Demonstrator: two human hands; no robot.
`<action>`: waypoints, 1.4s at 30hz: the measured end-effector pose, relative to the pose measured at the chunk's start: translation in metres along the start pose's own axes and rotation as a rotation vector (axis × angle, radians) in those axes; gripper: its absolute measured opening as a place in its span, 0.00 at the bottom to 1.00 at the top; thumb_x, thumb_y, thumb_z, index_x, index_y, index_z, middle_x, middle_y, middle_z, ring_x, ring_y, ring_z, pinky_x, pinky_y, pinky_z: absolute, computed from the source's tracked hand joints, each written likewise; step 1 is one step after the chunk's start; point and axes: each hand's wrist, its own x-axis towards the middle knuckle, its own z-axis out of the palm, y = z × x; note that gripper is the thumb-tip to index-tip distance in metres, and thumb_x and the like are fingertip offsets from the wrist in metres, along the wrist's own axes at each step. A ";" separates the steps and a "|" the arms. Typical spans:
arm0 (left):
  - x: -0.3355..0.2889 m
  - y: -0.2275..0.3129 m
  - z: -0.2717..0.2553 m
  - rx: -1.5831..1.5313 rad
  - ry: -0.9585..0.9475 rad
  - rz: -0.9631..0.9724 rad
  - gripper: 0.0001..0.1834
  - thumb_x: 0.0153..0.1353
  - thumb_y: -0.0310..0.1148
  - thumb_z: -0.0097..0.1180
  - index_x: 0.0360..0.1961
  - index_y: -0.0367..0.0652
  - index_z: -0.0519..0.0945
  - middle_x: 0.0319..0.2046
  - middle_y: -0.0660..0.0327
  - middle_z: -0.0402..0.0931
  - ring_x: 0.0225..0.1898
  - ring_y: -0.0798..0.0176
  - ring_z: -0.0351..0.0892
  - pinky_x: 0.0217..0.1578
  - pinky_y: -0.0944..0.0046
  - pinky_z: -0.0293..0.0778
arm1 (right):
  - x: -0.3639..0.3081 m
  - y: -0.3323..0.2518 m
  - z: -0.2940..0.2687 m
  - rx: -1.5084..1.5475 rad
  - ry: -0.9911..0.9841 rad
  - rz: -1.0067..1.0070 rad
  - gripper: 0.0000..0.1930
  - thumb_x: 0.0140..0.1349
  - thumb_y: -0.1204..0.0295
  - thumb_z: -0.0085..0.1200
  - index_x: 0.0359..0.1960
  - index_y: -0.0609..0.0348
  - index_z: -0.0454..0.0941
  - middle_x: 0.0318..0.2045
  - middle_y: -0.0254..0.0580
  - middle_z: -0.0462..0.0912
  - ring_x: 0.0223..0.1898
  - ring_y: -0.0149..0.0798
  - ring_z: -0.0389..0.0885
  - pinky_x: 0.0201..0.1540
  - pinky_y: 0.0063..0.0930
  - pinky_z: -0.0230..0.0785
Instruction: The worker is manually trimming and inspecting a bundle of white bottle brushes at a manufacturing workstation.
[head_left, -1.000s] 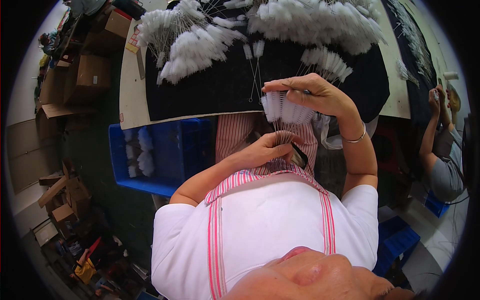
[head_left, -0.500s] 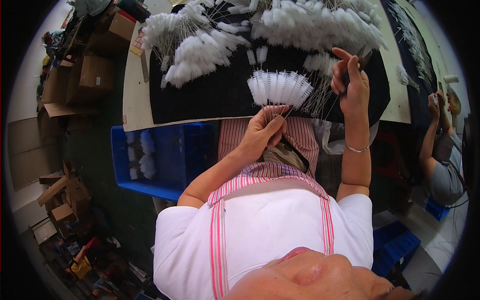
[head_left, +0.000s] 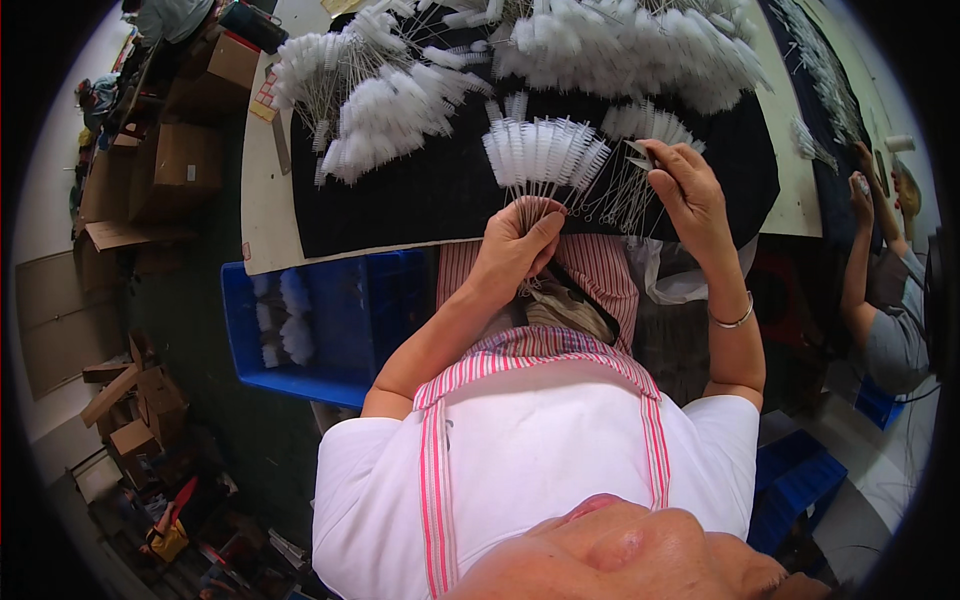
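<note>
1 fan of white brushes (head_left: pixel 545 155) stands at upper centre, its stems (head_left: pixel 540 189) pinched in the left hand (head_left: pixel 520 238), apparently so they splay evenly; rightward, the right hand (head_left: pixel 688 185) pinches a pointed metal tool (head_left: pixel 637 155), clear of the fan.

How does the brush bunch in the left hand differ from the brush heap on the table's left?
The brush bunch is smaller; the brush heap has many more brushes. The bunch forms an even fan; the heap is jumbled, its heads overlapping. The left hand grips the bunch by its wires; the heap lies on black cloth. Both show white bristles on thin wire stems.
</note>
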 end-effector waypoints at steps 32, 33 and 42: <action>-0.015 0.017 -0.010 0.304 0.083 0.000 0.06 0.58 0.28 0.58 0.34 0.36 0.79 0.26 0.69 0.76 0.29 0.79 0.71 0.31 0.77 0.68 | 0.029 -0.032 -0.029 -0.935 -0.129 -0.599 0.12 0.51 0.56 0.55 0.29 0.50 0.77 0.22 0.26 0.71 0.31 0.30 0.69 0.38 0.26 0.56; -0.015 0.017 -0.011 0.304 0.083 0.000 0.06 0.58 0.28 0.58 0.34 0.36 0.79 0.26 0.69 0.76 0.29 0.79 0.71 0.31 0.77 0.68 | 0.029 -0.032 -0.028 -0.933 -0.128 -0.600 0.12 0.51 0.56 0.55 0.29 0.50 0.77 0.22 0.26 0.71 0.31 0.30 0.69 0.38 0.26 0.57; -0.015 0.017 -0.015 0.266 0.049 -0.005 0.06 0.57 0.28 0.58 0.34 0.37 0.79 0.24 0.70 0.74 0.26 0.79 0.69 0.28 0.78 0.66 | 0.028 -0.031 -0.028 -0.921 -0.142 -0.600 0.12 0.50 0.57 0.56 0.28 0.50 0.77 0.22 0.27 0.72 0.32 0.30 0.70 0.39 0.26 0.57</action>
